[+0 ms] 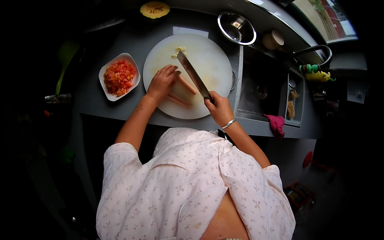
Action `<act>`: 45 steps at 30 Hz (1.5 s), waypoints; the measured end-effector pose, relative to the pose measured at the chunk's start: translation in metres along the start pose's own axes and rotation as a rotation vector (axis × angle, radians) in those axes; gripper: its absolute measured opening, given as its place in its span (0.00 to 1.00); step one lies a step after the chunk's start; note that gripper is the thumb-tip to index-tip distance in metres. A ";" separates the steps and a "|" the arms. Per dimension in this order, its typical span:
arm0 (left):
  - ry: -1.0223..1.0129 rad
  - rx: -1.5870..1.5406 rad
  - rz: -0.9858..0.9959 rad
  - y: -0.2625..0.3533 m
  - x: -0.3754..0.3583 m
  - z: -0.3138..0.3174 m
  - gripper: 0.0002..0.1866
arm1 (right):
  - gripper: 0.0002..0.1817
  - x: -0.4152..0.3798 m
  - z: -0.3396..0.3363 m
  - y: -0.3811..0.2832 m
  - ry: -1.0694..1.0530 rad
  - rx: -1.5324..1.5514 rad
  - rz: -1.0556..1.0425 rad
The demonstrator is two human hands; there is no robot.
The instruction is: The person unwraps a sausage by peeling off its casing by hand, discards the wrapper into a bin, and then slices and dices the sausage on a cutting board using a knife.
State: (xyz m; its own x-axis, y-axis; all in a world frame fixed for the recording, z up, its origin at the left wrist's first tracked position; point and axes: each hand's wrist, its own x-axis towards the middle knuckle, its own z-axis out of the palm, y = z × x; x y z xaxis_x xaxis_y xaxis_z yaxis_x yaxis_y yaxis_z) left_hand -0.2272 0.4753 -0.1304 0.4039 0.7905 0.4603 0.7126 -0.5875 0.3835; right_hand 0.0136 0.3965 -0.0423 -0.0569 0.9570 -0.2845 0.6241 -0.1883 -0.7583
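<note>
A round white cutting board (216,60) lies on the counter. My right hand (219,108) is wrapped round the handle of a kitchen knife (193,74), whose long blade slants up and left over the board. My left hand (163,82) has its fingers bent together at the upper end of a sausage (186,85); its exact grip is partly hidden. A second sausage (179,100), blurred, lies below it, nearer to me. Several small pale pieces that look like garlic cloves (175,56) sit by the knife tip.
Left of the board stands a white dish (105,90) of diced tomato (120,76). A metal bowl (253,37) and a cut yellow squash (155,9) are behind. To the right are a sink (250,100), a faucet (326,50) and a pink cloth (276,125).
</note>
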 end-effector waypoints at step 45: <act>0.074 -0.131 -0.158 0.044 -0.061 0.011 0.22 | 0.12 0.022 -0.007 0.009 -0.201 -0.403 -0.340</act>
State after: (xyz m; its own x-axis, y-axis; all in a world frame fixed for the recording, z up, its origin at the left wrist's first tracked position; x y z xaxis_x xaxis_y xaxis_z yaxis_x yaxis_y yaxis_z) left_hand -0.2141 0.4032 -0.1506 0.2471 0.8624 0.4419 0.6811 -0.4789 0.5538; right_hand 0.0236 0.4173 -0.0516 -0.4296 0.8808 -0.1990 0.7909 0.2606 -0.5537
